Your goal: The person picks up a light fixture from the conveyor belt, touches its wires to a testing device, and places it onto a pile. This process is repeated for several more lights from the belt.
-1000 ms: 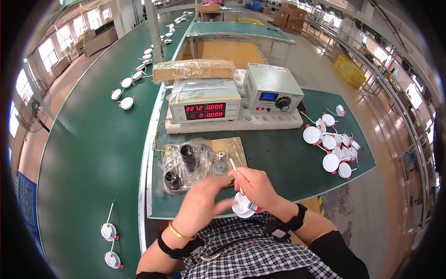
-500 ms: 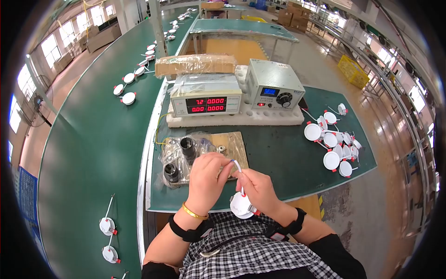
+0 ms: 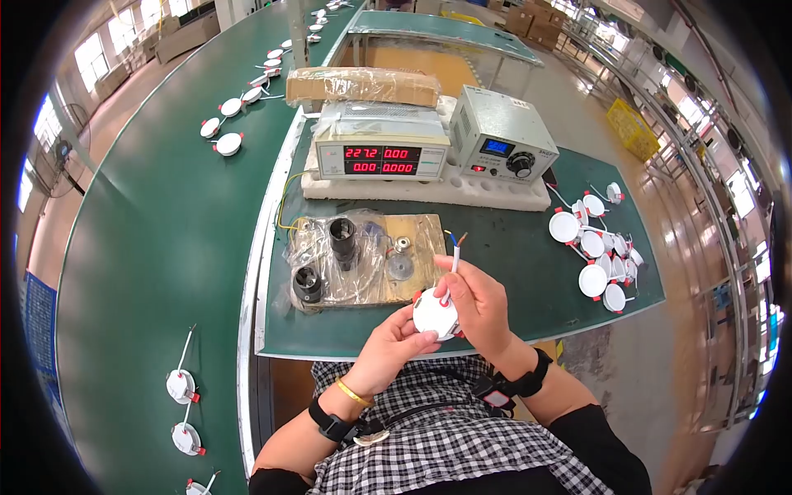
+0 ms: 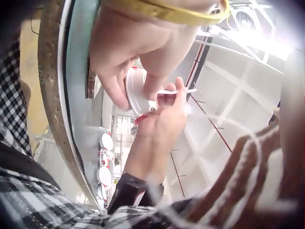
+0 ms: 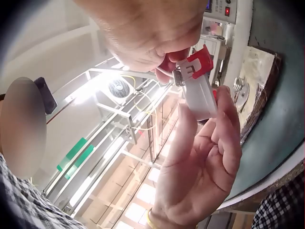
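A small round white downlight [image 3: 431,315] with red-tipped spring clips is held over the table's front edge. My left hand [image 3: 386,353] grips it by the rim, thumb on the near side and fingers beneath. With thumb and fingers my right hand [image 3: 480,307] pinches the white cable [image 3: 455,262] that comes out of the light's back. Blue and brownish wire ends stick up above that hand. In the right wrist view, a red clip [image 5: 200,62] and its coiled spring show close by the right fingers. The left wrist view shows the light's white side [image 4: 137,93] between left thumb and fingers.
Ahead lies a plastic-wrapped board [image 3: 425,239] with black sockets [image 3: 342,239] and metal contacts. Behind it, a red-digit meter [image 3: 381,157] and a grey box with a knob [image 3: 507,136] stand on white foam. Downlights pile up at right [image 3: 592,280]; more lie along the green belt [image 3: 148,272].
My left hand has left the cable's tip and come down onto the light's rim. The light is raised and turned, and coloured wire ends now show. The right hand keeps hold of the cable.
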A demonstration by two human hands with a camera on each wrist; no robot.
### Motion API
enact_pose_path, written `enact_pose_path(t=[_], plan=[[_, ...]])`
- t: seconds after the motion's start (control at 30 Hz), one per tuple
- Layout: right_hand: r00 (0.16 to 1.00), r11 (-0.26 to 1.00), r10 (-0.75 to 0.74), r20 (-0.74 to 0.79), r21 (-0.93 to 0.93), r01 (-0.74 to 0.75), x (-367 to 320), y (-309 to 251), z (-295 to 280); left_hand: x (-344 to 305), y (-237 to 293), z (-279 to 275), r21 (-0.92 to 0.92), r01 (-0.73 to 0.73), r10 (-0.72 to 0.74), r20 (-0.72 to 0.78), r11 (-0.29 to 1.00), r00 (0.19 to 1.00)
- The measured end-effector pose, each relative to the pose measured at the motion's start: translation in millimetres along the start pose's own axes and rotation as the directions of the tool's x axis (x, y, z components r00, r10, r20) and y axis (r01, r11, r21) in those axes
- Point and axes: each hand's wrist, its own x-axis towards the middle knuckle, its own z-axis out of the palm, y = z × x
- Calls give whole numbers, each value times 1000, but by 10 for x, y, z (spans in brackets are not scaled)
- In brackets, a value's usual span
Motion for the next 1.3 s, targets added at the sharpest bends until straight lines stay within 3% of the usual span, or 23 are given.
enact_pose_path(t=[0.07,0.2,0.27,0.4,0.47,0.57,0.87,1.3], plan=[[991,989,127,-35,78,-124,11,-39,-2,33,-33,-22,11,-1,1,-2,1000,1000],[983,983,183,-18,28,-183,54,-21,-31,41,-23,-7,61,19,-18,-13,998,1000],[983,967,167,-75,-181,-178,67,74,11,74,-86,-24,73,40,-42,18,997,999],[981,917,193,-28,-350,-191,128,257,49,189,-149,-72,4,60,-60,8,998,998],[965,799,259,41,-571,-190,172,340,57,234,-203,-116,-110,166,-162,48,980,986],[946,737,312,90,-651,-181,255,440,93,289,-274,-146,-166,168,-158,69,972,985],[949,627,258,180,-778,-23,363,562,170,271,-142,-93,-223,130,-115,79,966,990],[958,661,233,169,-750,-28,329,576,176,304,-211,-178,-355,204,-156,161,912,975]])
